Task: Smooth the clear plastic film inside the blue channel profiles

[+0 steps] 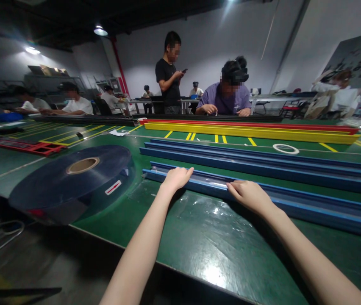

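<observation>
My left hand (176, 178) lies on the near blue metal profile (310, 203), close to its left end, fingers laid over the top edge. My right hand (249, 195) presses the same profile a little further right, fingers bent down onto it. A strip of clear film (210, 184) runs along the profile between my two hands. Loose clear film (206, 207) lies crumpled on the green table (183, 237) in front of the profile.
A big roll of dark blue film (72, 180) lies flat at the left. More blue profiles (263, 163), yellow (247, 132) and red ones (247, 124) lie further back, with a white tape ring (285, 148). A seated person in purple (228, 95) works opposite; another stands behind; others sit at left.
</observation>
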The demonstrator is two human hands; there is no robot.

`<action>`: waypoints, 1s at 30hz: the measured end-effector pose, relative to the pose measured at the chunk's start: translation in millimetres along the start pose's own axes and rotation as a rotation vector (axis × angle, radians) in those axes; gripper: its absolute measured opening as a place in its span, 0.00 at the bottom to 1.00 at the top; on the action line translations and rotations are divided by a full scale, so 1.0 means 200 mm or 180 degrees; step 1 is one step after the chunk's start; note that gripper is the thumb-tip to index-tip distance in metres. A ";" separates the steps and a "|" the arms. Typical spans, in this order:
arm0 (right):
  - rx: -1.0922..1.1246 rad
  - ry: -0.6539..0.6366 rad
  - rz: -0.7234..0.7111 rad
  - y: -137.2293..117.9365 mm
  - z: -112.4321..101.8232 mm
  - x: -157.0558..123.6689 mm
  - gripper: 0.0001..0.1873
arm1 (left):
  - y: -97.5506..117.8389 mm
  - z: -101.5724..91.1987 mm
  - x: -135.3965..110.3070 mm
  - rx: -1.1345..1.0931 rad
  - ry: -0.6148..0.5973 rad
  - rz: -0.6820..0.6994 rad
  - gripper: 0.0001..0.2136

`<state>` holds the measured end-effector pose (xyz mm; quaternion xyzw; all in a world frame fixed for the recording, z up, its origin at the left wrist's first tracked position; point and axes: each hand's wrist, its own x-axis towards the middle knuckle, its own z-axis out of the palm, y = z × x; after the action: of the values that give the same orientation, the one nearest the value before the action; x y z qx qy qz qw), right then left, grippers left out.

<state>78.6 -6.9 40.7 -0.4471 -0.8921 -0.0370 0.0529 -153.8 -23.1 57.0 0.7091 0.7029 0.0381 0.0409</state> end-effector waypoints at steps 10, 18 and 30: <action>-0.0058 0.0004 0.0099 -0.02 0.00 -0.01 0.28 | -0.14 0.00 0.01 0.0117 0.0066 -0.0519 0.21; -0.0085 0.0040 0.0106 -0.02 0.00 -0.01 0.28 | -0.14 0.01 0.02 0.0063 0.0254 -0.1047 0.21; -0.0110 0.0059 0.0136 -0.02 -0.01 -0.01 0.28 | -0.19 0.02 0.04 -0.0073 0.0465 -0.1599 0.22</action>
<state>76.8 -11.4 41.3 -0.4666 -0.8811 -0.0553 0.0542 -190.6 -14.4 48.0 0.5072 0.8575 0.0858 0.0062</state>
